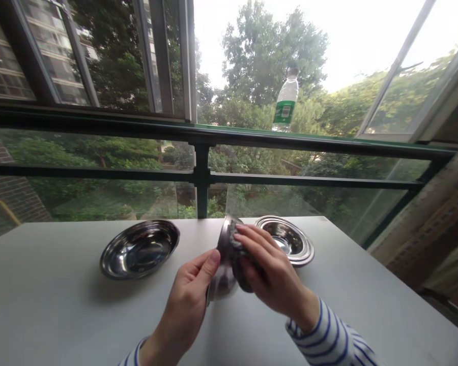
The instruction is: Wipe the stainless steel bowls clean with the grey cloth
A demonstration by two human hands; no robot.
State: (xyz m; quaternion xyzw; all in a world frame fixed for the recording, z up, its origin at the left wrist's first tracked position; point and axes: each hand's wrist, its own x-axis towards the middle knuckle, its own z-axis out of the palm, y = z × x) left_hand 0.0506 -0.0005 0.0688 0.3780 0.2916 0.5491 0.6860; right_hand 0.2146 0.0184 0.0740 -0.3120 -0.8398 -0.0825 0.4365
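My left hand (189, 300) grips a small steel bowl (223, 264) by its outer side and holds it on edge over the grey table (41, 305). My right hand (269, 272) presses a dark scrubbing pad (237, 243) against the inside of that bowl, fingers curled over the pad. A wide steel bowl (139, 248) rests upright on the table to the left. A second steel dish (290, 239) with a broad rim sits just behind my right hand.
A plastic water bottle (286, 101) with a green label stands on the green railing (328, 145) behind the table. Glass panels and window frames close off the far side. The table's right edge drops off near the wall.
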